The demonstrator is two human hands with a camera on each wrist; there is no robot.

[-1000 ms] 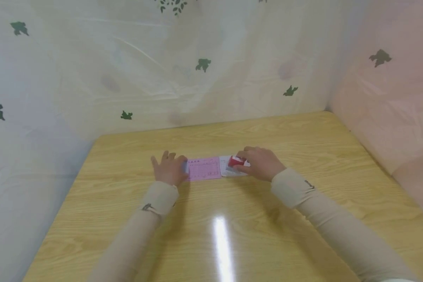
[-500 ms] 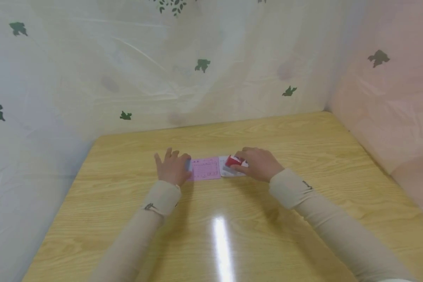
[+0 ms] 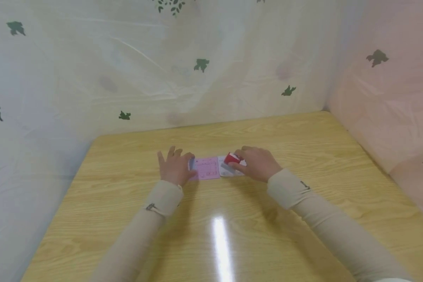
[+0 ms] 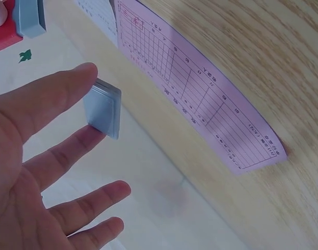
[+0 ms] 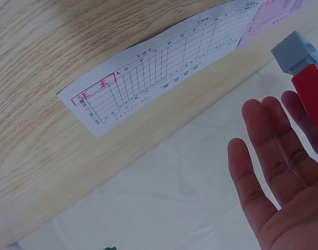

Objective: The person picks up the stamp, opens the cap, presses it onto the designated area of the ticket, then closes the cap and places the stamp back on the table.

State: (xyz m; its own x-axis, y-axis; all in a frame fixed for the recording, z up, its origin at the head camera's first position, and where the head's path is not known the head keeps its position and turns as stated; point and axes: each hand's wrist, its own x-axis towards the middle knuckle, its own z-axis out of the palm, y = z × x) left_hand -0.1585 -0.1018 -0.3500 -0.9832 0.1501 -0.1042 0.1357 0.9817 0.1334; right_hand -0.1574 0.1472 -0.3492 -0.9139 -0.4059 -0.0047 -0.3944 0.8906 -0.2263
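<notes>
Between thumb and index finger, my left hand [image 3: 174, 169] pinches a small grey square cap [image 4: 104, 108], its other fingers spread. My right hand [image 3: 258, 163] grips a red stamp [image 3: 232, 158] with a grey lower end [image 5: 295, 51], tilted over the white printed slip [image 5: 164, 60]. That slip bears a red boxed mark [image 5: 94, 89] at one end. End to end with it lies a pink printed slip [image 3: 208, 168], which also carries a red mark [image 4: 131, 15]. My left hand hides the pink slip's left end in the head view.
The slips lie on a wood-grain table [image 3: 127, 227]. Behind it hangs a pale sheet [image 3: 155, 70] with green bird shapes, and a pinkish sheet [image 3: 402, 98] stands along the right side. A bright light reflection [image 3: 221, 243] shows on the tabletop.
My left hand has moved right with the cap, covering more of the pink slip. My right hand has shifted slightly left, and the stamp is tilted more.
</notes>
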